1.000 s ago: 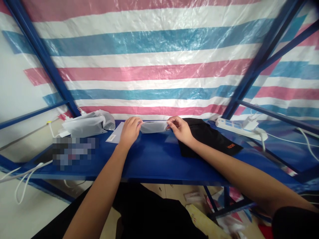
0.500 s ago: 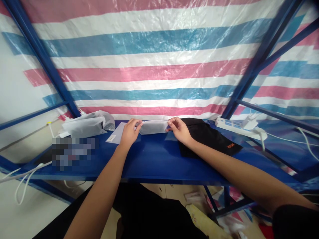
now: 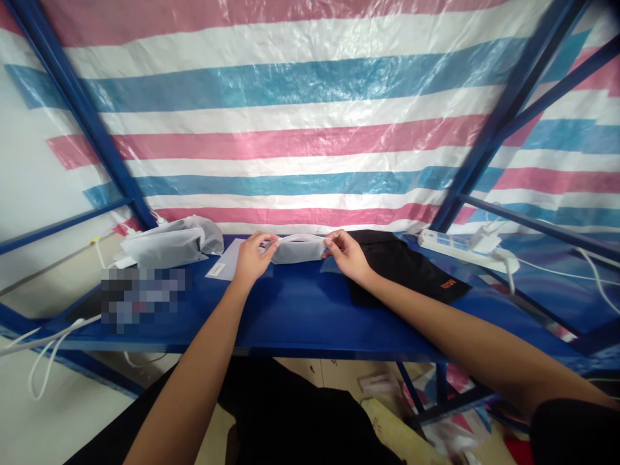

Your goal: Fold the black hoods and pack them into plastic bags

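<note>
A frosted, translucent plastic bag [image 3: 299, 252] stands near the back of the blue table, its upper edge bowed apart. My left hand [image 3: 256, 256] pinches the bag's left end between thumb and fingers. At the opposite end, my right hand [image 3: 347, 250] pinches the other corner in the same way. What the bag contains, if anything, I cannot make out. A pale flat sheet [image 3: 223, 263] with a small white label lies beside my left hand, partly under it. Black folded cloth [image 3: 402, 268] with orange lettering lies just right of my right hand.
On the blue table [image 3: 300, 323], another frosted bag [image 3: 165, 244] lies at the back left, near a blurred-out patch. A white power strip [image 3: 465, 248] with plugs and cords sits at the right. Blue metal posts [image 3: 498, 129] and striped plastic sheeting [image 3: 290, 135] stand behind.
The bag's upper edge has parted and now bows upward, where before it was flatter. Both hands keep their pinch and have hardly shifted.
</note>
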Tool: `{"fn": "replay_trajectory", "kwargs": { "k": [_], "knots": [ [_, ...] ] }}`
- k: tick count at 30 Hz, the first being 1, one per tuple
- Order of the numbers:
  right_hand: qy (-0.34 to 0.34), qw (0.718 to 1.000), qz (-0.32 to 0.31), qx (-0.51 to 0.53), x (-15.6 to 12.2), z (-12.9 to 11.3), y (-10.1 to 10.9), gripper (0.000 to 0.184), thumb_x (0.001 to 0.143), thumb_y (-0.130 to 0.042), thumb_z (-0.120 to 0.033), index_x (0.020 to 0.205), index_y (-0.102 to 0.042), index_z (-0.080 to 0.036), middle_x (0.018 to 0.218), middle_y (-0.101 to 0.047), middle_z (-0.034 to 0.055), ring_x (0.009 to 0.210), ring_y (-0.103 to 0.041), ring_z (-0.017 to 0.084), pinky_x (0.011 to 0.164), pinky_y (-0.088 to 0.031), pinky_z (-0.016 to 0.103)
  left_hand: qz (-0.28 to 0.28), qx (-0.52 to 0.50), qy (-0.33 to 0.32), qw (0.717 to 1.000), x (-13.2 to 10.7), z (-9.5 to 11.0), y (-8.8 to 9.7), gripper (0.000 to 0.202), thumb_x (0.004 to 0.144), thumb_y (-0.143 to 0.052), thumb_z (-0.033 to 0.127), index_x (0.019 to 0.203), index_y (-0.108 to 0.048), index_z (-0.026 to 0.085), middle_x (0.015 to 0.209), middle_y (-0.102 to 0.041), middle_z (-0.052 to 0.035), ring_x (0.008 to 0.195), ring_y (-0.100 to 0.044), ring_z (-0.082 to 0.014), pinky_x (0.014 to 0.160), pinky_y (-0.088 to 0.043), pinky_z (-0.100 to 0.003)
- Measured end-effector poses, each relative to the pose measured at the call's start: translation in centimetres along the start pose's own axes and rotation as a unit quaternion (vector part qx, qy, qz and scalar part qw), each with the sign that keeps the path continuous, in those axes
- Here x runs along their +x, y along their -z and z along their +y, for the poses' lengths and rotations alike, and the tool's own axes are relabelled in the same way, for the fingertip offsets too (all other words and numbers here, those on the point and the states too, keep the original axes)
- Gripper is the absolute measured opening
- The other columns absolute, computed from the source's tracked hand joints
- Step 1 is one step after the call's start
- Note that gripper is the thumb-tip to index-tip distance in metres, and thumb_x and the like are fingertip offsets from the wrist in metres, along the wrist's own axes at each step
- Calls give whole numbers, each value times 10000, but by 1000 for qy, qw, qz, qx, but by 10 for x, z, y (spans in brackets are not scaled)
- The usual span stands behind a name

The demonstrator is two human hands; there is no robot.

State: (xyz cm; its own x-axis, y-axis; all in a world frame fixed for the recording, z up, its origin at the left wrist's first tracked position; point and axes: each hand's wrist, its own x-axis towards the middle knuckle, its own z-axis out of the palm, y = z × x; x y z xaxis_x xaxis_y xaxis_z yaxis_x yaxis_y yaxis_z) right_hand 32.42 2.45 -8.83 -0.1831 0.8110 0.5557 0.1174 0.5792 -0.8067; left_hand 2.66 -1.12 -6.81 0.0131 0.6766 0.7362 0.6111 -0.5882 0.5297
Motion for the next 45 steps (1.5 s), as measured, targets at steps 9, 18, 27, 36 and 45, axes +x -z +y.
{"fn": "replay_trajectory", "kwargs": {
  "k": [9,18,27,36,45],
  "knots": [
    [-4,1000,13,2,1,0,1,449,985,-717,-686,1012,-616,-249,925,-697,12,712,-780,206,689,-630,345,-19,-34,23,999,0,-1,3,218,1034,-701,404,1115,-852,269,1169,-849,-42,1063,-797,-253,962,-632,-371],
    [-6,1000,15,2,0,-4,0,446,991,-716,-673,1015,-620,-238,908,-688,2,706,-782,193,690,-621,324,-33,-43,55,997,2,0,3,226,1018,-692,394,1095,-848,249,1152,-856,-46,1079,-799,-263,963,-631,-365],
    [-11,1000,8,-19,0,-4,1,489,965,-701,-737,1022,-619,-259,894,-715,22,732,-783,229,726,-655,378,-28,0,22,999,0,-11,-3,153,1005,-688,371,1049,-775,253,1102,-835,-50,1025,-785,-254,986,-628,-408],
    [-3,1000,7,-10,1,-2,1,440,991,-707,-688,1022,-624,-257,879,-702,12,725,-789,229,723,-647,376,-47,13,-23,999,-1,2,-2,99,1001,-709,350,1023,-745,260,1076,-796,-42,1032,-761,-234,967,-609,-363],
    [-13,999,41,26,11,-2,4,520,936,-731,-758,1006,-596,-261,895,-688,3,656,-733,174,634,-651,328,-5,13,11,1000,-1,-3,1,255,1112,-553,420,1184,-724,244,1211,-798,-81,1102,-754,-244,968,-600,-363]
  ]
}}
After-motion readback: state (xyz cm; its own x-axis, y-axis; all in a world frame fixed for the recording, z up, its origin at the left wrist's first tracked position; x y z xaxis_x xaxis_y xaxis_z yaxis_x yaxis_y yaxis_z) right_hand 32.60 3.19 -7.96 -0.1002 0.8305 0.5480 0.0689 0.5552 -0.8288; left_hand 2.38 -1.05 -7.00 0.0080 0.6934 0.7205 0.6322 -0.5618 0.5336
